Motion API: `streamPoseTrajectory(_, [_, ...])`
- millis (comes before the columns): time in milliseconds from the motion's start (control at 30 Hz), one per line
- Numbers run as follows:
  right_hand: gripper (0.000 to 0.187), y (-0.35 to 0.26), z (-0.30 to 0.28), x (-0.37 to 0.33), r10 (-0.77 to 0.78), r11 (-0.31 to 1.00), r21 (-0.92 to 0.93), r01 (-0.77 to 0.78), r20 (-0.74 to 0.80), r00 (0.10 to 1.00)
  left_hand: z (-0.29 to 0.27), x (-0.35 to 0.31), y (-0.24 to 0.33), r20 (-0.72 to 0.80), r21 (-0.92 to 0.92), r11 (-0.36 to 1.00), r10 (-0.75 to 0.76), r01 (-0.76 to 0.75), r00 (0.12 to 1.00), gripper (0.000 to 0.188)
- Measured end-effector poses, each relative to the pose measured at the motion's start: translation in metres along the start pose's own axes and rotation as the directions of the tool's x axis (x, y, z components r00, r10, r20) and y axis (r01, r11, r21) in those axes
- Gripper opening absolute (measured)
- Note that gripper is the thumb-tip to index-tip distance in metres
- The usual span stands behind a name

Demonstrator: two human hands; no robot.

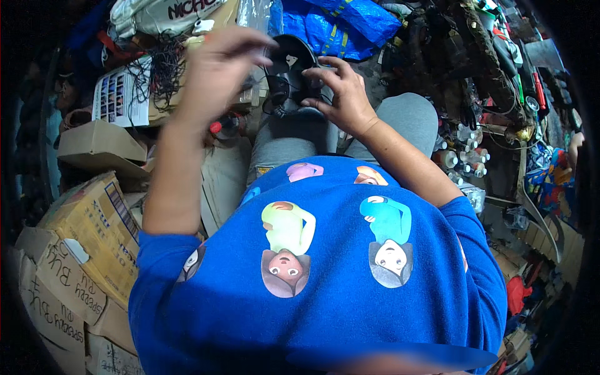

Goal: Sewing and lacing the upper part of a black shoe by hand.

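A black sandal [292, 49], with dark straps and a small pale patch on its insole, rests over my left knee with its sole end pointing away from me. My right hand [344, 90] is at the sandal's right side, thumb and fingers bent around the edge and straps there. On the other side, my left hand [225, 59] is raised at the sandal's left edge, its fingers pointing right. That hand is smeared by motion, so its exact grip and anything small in it cannot be made out.
Cardboard boxes [94, 225] are stacked at left, beside a printed sheet [122, 94] and tangled black cords [164, 72]. A blue plastic bag [356, 25] lies beyond the sandal. Several small bottles [465, 150] and mixed clutter crowd the right. A red-capped bottle [228, 128] stands near my left leg.
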State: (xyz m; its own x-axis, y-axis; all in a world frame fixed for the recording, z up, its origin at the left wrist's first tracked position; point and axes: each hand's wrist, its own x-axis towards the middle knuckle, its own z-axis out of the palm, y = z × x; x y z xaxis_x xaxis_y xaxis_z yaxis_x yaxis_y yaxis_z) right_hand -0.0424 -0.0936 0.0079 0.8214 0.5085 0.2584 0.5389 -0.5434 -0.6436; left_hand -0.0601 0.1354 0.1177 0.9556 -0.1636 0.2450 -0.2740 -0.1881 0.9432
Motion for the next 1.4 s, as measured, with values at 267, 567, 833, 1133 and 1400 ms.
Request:
streamPoseTrajectory(267, [0.035, 0.027, -0.006, -0.014, 0.344, 0.312, 0.853, -0.420, 0.310, 0.886, 0.041, 0.005, -0.094, 0.317, 0.459, 0.887, -0.109, -0.052, 0.942, 0.014])
streamPoseTrajectory(567, [0.038, 0.038, -0.005, -0.016, 0.346, 0.060, 0.868, -0.493, 0.445, 0.826, 0.042, 0.005, -0.093, 0.343, 0.508, 0.858, -0.124, -0.073, 0.931, 0.014])
streamPoseTrajectory(833, [0.042, 0.011, -0.013, -0.013, 0.457, 0.033, 0.920, -0.390, 0.333, 0.825, 0.053, 0.002, -0.092, 0.330, 0.586, 0.801, -0.097, -0.123, 0.939, 0.013])
streamPoseTrajectory(1133, [0.021, 0.028, 0.014, -0.010, 0.432, 0.297, 0.825, -0.481, 0.333, 0.838, 0.062, 0.008, -0.084, 0.126, 0.549, 0.811, -0.318, 0.201, 0.940, 0.053])
streamPoseTrajectory(1400, [0.016, 0.079, -0.011, -0.022, 0.499, 0.705, 0.552, -0.445, 0.059, 0.864, 0.039, 0.010, -0.105, 0.315, 0.641, 0.767, -0.256, -0.007, 0.914, 0.035])
